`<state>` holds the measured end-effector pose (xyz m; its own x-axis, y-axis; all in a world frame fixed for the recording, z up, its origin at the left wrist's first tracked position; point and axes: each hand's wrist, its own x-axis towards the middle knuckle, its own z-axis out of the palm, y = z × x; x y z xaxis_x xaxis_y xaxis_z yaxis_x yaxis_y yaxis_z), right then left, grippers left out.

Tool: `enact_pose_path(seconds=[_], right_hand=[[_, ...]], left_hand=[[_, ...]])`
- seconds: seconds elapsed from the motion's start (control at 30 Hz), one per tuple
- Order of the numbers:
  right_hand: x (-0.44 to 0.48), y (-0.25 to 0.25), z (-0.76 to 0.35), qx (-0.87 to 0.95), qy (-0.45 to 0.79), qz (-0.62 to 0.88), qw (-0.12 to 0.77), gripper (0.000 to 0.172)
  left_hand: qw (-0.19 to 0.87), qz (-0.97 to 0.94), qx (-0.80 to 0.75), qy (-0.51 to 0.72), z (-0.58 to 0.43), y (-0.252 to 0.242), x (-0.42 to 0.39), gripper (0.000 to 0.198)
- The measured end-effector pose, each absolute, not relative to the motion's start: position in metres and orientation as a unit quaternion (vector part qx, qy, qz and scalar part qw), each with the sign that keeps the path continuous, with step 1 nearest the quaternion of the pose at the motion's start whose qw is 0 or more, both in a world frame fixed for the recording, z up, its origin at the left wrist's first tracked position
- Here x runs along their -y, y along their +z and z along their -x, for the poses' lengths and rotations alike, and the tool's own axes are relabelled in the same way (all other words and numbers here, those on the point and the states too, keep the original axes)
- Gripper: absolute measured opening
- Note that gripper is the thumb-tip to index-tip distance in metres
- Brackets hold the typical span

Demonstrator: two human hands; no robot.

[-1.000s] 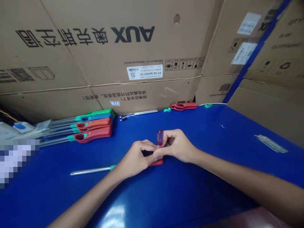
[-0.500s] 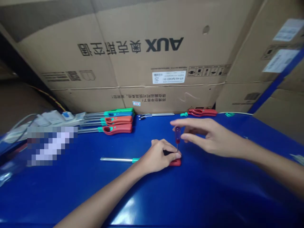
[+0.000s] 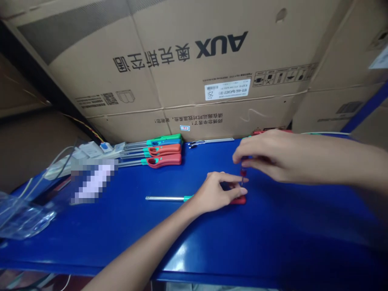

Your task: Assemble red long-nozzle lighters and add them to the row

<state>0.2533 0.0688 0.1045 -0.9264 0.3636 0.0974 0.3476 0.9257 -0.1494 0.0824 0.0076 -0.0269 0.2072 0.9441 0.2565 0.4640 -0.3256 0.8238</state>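
A red long-necked lighter (image 3: 241, 200) lies flat on the blue table, its silver tube pointing left behind a teal collar. My left hand (image 3: 220, 190) covers most of the lighter's handle and grips it, with thumb and forefinger on either side of a screwdriver's thin shaft. The small screwdriver (image 3: 243, 172) stands upright over the right end of the handle. My right hand (image 3: 262, 155) is closed around the top of its red, see-through grip. The screwdriver's tip is hidden by my left fingers.
Several finished-looking lighters in red, orange, blue and green (image 3: 165, 160) lie stacked at the back left. Thin metal rods (image 3: 218, 140) lie by the cardboard box (image 3: 169, 89). A power strip (image 3: 117, 152) and a clear plastic container (image 3: 27, 220) are at the left.
My right hand has gone from loosely spread fingers beside the screwdriver to closed on its top. The view has shifted, showing more of the table's front edge. My left hand stays on the lighter.
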Motion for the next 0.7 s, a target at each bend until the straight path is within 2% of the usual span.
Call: enact_pose_path(seconds=[0.13,0.23,0.47,0.6,0.7], right_hand=[[-0.063,0.106,-0.249,0.977,0.013,0.209,0.036,0.017],[-0.060,0.106,-0.248,0.970,-0.005,0.240,0.044,0.022],[-0.056,0.109,-0.246,0.964,0.032,0.256,0.058,0.029],[-0.059,0.111,-0.254,0.970,0.050,0.219,0.089,0.009],[-0.062,0.113,-0.259,0.976,0.058,0.184,0.099,0.022]], left_hand=[[0.316,-0.698,-0.489,0.418,-0.081,-0.027,-0.009,0.017],[0.320,-0.696,-0.485,0.422,-0.081,-0.027,-0.010,0.015],[0.318,-0.707,-0.484,0.406,-0.082,-0.025,-0.010,0.010],[0.305,-0.716,-0.485,0.399,-0.082,-0.023,-0.009,0.011],[0.303,-0.722,-0.483,0.393,-0.081,-0.022,-0.009,0.011]])
